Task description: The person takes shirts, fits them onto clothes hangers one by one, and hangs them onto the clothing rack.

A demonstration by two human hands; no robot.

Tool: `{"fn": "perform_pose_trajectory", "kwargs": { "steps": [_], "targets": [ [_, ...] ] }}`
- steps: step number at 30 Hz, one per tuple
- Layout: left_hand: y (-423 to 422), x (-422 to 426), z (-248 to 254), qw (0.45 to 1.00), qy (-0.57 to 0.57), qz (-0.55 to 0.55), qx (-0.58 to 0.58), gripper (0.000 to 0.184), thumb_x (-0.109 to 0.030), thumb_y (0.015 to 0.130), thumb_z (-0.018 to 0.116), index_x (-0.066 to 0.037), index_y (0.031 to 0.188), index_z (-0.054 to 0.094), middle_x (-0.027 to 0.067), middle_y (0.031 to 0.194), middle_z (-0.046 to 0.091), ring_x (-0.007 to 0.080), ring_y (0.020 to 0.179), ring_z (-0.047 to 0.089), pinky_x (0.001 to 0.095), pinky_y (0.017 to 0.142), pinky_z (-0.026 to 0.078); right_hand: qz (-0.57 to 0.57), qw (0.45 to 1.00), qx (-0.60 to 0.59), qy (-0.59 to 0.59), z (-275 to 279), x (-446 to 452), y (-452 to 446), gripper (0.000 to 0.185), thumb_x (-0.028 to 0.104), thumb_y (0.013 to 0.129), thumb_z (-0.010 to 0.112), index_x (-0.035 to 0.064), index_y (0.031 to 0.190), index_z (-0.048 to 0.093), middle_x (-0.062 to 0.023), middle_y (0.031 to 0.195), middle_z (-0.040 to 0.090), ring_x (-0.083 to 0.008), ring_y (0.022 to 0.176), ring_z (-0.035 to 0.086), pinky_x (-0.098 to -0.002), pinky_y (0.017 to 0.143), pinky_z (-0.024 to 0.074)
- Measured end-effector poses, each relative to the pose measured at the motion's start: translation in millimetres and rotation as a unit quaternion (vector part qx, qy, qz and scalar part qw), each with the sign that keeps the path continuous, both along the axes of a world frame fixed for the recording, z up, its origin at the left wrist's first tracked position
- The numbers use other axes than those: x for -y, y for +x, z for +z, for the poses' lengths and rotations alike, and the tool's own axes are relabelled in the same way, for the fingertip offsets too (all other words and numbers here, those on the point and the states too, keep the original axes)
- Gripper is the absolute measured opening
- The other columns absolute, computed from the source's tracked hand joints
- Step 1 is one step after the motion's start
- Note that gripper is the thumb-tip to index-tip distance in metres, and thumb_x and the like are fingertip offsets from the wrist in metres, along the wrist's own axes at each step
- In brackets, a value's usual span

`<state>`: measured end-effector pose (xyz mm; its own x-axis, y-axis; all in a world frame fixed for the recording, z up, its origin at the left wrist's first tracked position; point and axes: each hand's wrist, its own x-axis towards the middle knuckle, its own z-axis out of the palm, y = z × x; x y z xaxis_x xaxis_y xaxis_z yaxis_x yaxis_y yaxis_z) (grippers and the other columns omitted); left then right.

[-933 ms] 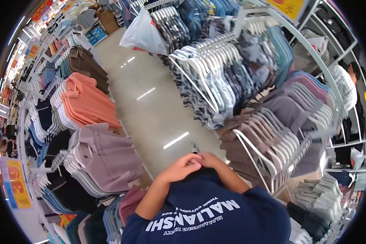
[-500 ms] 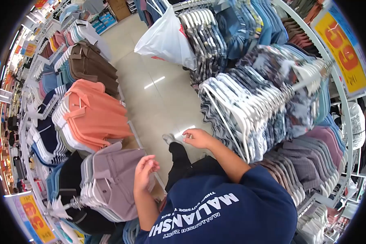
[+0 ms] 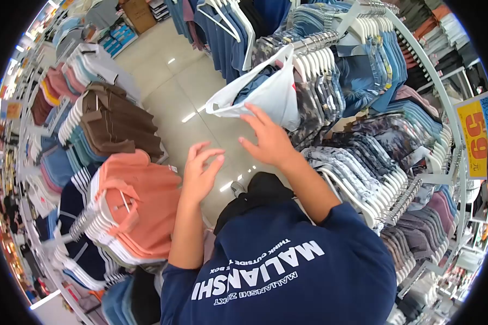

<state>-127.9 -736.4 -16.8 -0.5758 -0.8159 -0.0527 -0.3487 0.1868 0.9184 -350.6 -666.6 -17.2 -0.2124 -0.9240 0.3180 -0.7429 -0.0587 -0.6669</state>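
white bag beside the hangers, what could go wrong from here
The bag's mouth gapes, so the blue cloth inside might spill if it tips.
It sits close against white hangers and could snag when pulled.
Only the right hand is near it, the left hand apart, so a one-handed lift may tilt it.

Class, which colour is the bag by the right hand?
The bag is mostly white; see head view.

MALIANSHI blazes white across the navy shirt (image 3: 279, 265), THINK OUTSIDE running small alongside, and 59 元 on the yellow sign (image 3: 474, 138)!
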Motion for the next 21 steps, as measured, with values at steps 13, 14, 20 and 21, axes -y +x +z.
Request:
{"fn": "perform_pose_trajectory", "kwargs": {
  "steps": [13,14,20,21],
  "targets": [
    [-183.5,175.8,-67.3,0.924,-0.221,-0.221,0.219,0.053,-0.014,0.087,0.066,-0.003,0.136,0.053,0.0162,0.112,0.059,0.0364,0.099,0.063,0.0436,0.083,0.052,-0.284,0.882,-0.023,0.376,-18.4,86.0,-56.4,0.076,0.045,0.085,0.066,-0.0049,0.138,0.042,-0.0250,0.091,0.070,-0.0414,0.082,0.070,-0.0501,0.072,0.0556],
    [-189.4,183.2,-70.3,0.921,-0.220,-0.238,0.218,0.053,-0.014,0.087,0.066,-0.003,0.136,0.053,0.0162,0.112,0.059,0.0364,0.099,0.063,0.0436,0.083,0.052,-0.305,0.868,-0.013,0.393,-17.8,88.5,-62.2,0.085,0.049,0.085,0.066,-0.0059,0.143,0.037,-0.0250,0.092,0.070,-0.0404,0.083,0.071,-0.0485,0.073,0.0561],
    [-190.7,216.2,-70.8,0.920,-0.226,-0.293,0.133,0.057,-0.012,0.082,0.066,-0.003,0.137,0.053,0.0093,0.092,0.063,0.0313,0.083,0.066,0.0414,0.075,0.053,-0.387,0.842,0.004,0.377,-37.7,121.2,-64.4,0.060,0.048,0.081,0.070,0.0039,0.120,0.058,-0.0203,0.087,0.071,-0.0380,0.081,0.071,-0.0478,0.072,0.0561],
    [-189.8,220.3,-70.9,0.915,-0.204,-0.328,0.119,0.059,-0.013,0.080,0.066,-0.004,0.137,0.053,0.0092,0.090,0.064,0.0308,0.082,0.066,0.0411,0.074,0.053,-0.407,0.843,0.006,0.352,-44.2,130.3,-62.9,0.047,0.046,0.079,0.072,0.0094,0.109,0.068,-0.0186,0.084,0.071,-0.0374,0.080,0.070,-0.0481,0.071,0.0559]
  ]
}}
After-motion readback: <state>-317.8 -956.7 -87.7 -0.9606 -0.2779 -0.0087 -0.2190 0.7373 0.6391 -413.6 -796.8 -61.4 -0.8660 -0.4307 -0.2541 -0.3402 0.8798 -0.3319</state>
